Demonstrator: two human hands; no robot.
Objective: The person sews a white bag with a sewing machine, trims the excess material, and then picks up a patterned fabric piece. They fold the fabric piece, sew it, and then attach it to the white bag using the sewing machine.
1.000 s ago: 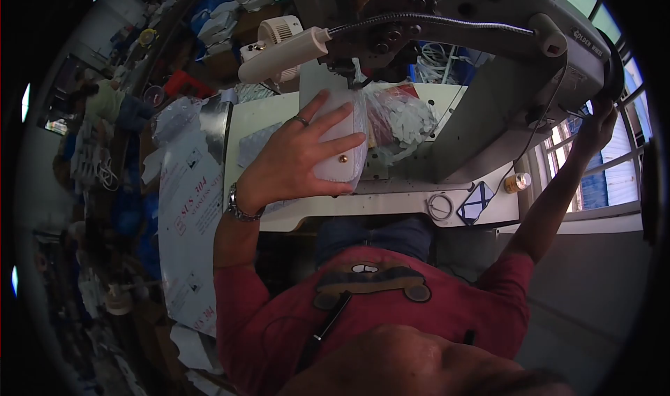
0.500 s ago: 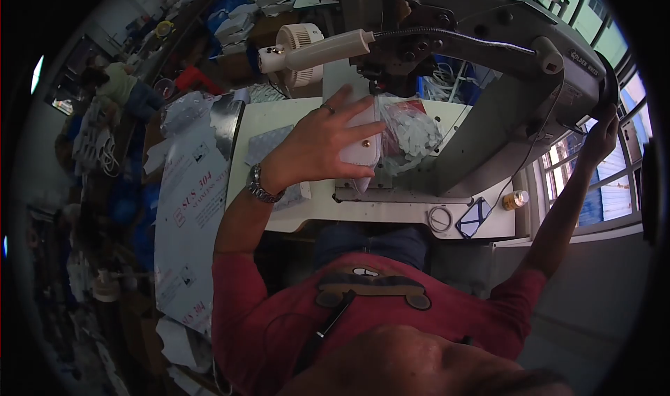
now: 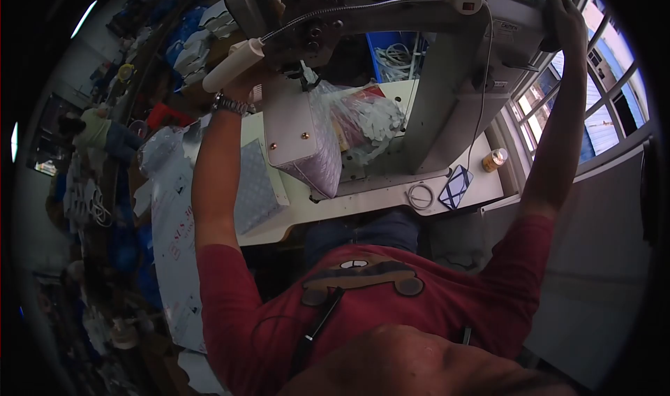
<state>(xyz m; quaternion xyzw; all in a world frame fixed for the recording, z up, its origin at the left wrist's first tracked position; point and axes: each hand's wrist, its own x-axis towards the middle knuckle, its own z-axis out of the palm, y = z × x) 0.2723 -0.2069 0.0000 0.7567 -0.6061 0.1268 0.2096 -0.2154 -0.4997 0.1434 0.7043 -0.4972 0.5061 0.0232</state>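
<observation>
A grey industrial sewing machine (image 3: 447, 82) stands on a white table (image 3: 363, 200). Under its needle area lies a white bag-like piece with two brass studs (image 3: 300, 151), hanging toward me over the machine bed. My left hand (image 3: 252, 86) is raised behind the white lamp head (image 3: 234, 64) at the machine's head; its fingers are hidden, and a metal watch shows on the wrist. My right hand (image 3: 564, 15) is wrapped around the black handwheel at the machine's right end.
A clear plastic bag of pale cut pieces (image 3: 366, 120) lies behind the white piece. A textured grey sheet (image 3: 255, 183) rests at the table's left. A small brass-coloured bottle (image 3: 494, 160) sits right of the machine. Another person (image 3: 94, 130) sits far left among cluttered stock.
My left hand has left the white piece and risen to the machine head behind the lamp. The white piece now lies uncovered. My view has shifted, and my right hand stays on the handwheel.
</observation>
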